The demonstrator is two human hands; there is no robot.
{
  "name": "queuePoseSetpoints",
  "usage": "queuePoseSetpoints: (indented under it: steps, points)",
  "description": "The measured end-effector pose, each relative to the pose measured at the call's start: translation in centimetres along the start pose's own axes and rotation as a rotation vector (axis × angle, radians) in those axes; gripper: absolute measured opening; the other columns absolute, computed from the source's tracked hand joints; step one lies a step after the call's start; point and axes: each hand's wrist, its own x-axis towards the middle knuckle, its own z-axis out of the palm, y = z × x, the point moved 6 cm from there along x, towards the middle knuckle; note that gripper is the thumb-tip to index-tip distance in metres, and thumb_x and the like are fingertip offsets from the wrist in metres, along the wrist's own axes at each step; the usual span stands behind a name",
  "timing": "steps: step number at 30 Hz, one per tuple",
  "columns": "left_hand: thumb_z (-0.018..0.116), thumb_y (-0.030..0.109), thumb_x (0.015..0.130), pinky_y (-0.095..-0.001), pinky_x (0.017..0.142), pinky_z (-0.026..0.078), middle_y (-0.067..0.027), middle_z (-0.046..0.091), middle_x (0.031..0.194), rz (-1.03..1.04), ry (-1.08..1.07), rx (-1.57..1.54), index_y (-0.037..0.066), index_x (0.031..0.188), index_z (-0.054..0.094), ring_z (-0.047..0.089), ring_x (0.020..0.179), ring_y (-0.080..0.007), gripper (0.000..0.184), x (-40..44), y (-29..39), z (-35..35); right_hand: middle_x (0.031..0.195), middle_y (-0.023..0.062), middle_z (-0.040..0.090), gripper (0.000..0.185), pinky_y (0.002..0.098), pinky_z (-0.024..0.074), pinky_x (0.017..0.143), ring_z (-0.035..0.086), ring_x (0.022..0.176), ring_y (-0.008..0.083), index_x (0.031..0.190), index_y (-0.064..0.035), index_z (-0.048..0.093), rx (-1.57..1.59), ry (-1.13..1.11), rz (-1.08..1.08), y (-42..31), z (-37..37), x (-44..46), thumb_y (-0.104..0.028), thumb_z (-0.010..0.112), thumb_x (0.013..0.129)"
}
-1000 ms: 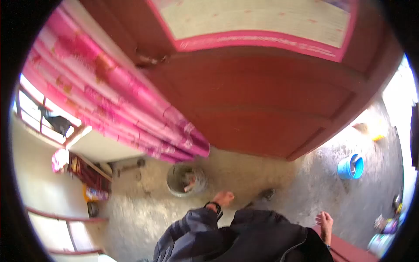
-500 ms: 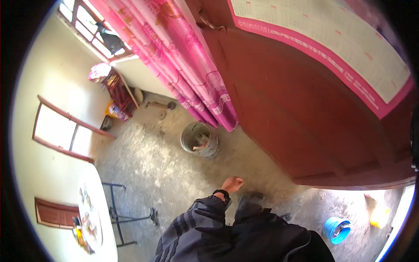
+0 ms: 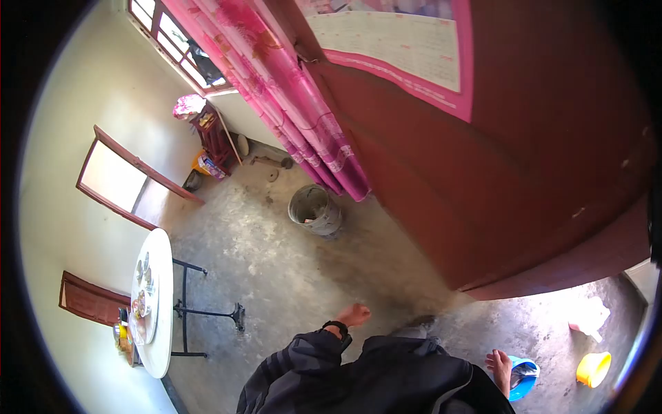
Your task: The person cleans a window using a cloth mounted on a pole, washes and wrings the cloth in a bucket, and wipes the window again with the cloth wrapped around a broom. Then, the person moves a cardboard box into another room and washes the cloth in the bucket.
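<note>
My left hand (image 3: 354, 315) hangs in front of my body above the concrete floor, its fingers curled in and nothing seen in them. On that wrist sits a black watch (image 3: 339, 328), just past the dark jacket sleeve (image 3: 301, 353). My right hand (image 3: 499, 367) shows at the lower right, its fingers partly spread and holding nothing visible. Behind it, partly covered, stands a blue bucket (image 3: 527, 388) with something greyish inside. I cannot tell whether the hand touches the bucket.
A grey bucket (image 3: 331, 222) stands ahead by the pink curtain (image 3: 303, 127). The brown door (image 3: 441, 200), with a calendar (image 3: 400, 52), fills the right. A white round table (image 3: 163, 303) bearing dishes stands left. Near the blue bucket are a yellow basin (image 3: 594, 370) and a white item (image 3: 590, 319).
The view has shifted, bringing more of the round table and the yellow basin into sight. My right hand has come into view by the blue bucket. My left hand sits slightly lower.
</note>
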Motion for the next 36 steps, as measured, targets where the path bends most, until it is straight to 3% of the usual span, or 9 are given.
queuePoseSetpoints:
  steps: [2,7,11,16,21,28,33,35,36]
  points:
    - [0.052,0.032,0.085,-0.0431,0.069,0.052,-0.0146,0.067,0.084,0.161,0.099,0.086,0.011,0.089,0.068,0.066,0.077,-0.0328,0.027,2.3,2.0,1.4,0.087,0.01,0.069,0.036,0.025,0.0475,0.057,0.065,0.069,0.015,0.108,0.0016,0.061,0.011,-0.021,0.018,1.8,-2.1,-0.1,-0.031,0.057,0.093]
    - [0.051,0.034,0.088,-0.0425,0.072,0.051,-0.0122,0.068,0.085,0.15,-0.059,0.101,0.012,0.092,0.068,0.065,0.082,-0.0324,0.028,6.7,10.8,6.2,0.085,0.0087,0.069,0.035,0.0247,0.0469,0.054,0.062,0.067,0.0119,0.108,0.0004,0.063,-0.115,0.102,0.06,3.4,-9.3,-5.1,-0.031,0.057,0.093]
    - [0.052,0.034,0.088,-0.042,0.072,0.051,-0.0117,0.068,0.085,0.28,0.044,-0.059,0.012,0.095,0.068,0.065,0.081,-0.0328,0.028,7.4,16.8,7.9,0.081,0.0083,0.069,0.035,0.0244,0.0471,0.056,0.061,0.067,0.0108,0.105,0.0014,0.064,-0.272,0.041,0.07,15.5,-17.4,-2.1,-0.031,0.056,0.093]
    - [0.054,0.032,0.087,-0.0423,0.068,0.051,-0.0109,0.068,0.082,0.219,0.194,-0.193,0.01,0.089,0.066,0.065,0.075,-0.0329,0.025,5.9,17.0,11.6,0.081,0.0087,0.069,0.034,0.0239,0.047,0.056,0.061,0.067,0.0104,0.103,0.0022,0.065,-0.283,-0.055,-0.093,15.2,-22.4,1.8,-0.03,0.056,0.093]
    - [0.056,0.04,0.088,-0.0327,0.053,0.047,-0.0021,0.063,0.061,-0.209,0.127,-0.434,0.015,0.093,0.068,0.059,0.053,-0.0139,0.028,-1.5,12.8,22.8,0.085,0.0076,0.068,0.026,0.0257,0.0482,0.057,0.064,0.068,0.0136,0.106,-0.0024,0.062,0.017,-0.084,0.097,9.8,-27.1,-0.5,-0.024,0.056,0.094]
    - [0.057,0.038,0.088,-0.0303,0.058,0.051,-0.0028,0.07,0.087,-0.453,-0.02,-0.426,0.014,0.111,0.065,0.065,0.067,-0.015,0.035,-11.8,13.3,32.8,0.086,0.0077,0.068,0.03,0.0244,0.0462,0.054,0.064,0.067,0.015,0.107,-0.0025,0.061,-0.119,-0.056,0.136,10.2,-33.2,0.8,-0.028,0.055,0.094]
    - [0.058,0.037,0.088,-0.032,0.063,0.052,-0.0043,0.07,0.086,-0.396,0.058,-0.485,0.012,0.11,0.066,0.066,0.068,-0.0163,0.035,-11.9,15.5,33.1,0.086,0.009,0.069,0.029,0.0256,0.0479,0.056,0.065,0.068,0.0153,0.105,-0.0003,0.061,-0.187,-0.196,0.117,11.1,-31.9,-0.1,-0.027,0.057,0.093]
    - [0.058,0.037,0.088,-0.032,0.065,0.052,-0.0047,0.07,0.084,-0.362,0.069,-0.5,0.011,0.109,0.066,0.066,0.068,-0.0162,0.034,-11.0,16.5,33.7,0.101,0.0197,0.062,0.032,0.0367,0.0507,0.074,0.063,0.084,0.031,0.121,-0.0067,0.058,-0.878,-0.391,-0.546,8.3,-31.3,-2.7,-0.025,0.055,0.095]
    - [0.059,0.037,0.087,-0.0321,0.068,0.052,-0.0062,0.07,0.085,-0.327,0.069,-0.491,0.011,0.107,0.067,0.067,0.068,-0.0168,0.033,-10.1,16.4,34.5,0.107,0.0219,0.06,0.036,0.0366,0.0494,0.074,0.06,0.091,0.032,0.124,-0.0086,0.056,-0.836,-0.486,-0.322,10.5,-31.7,-2.2,-0.01,0.058,0.088]
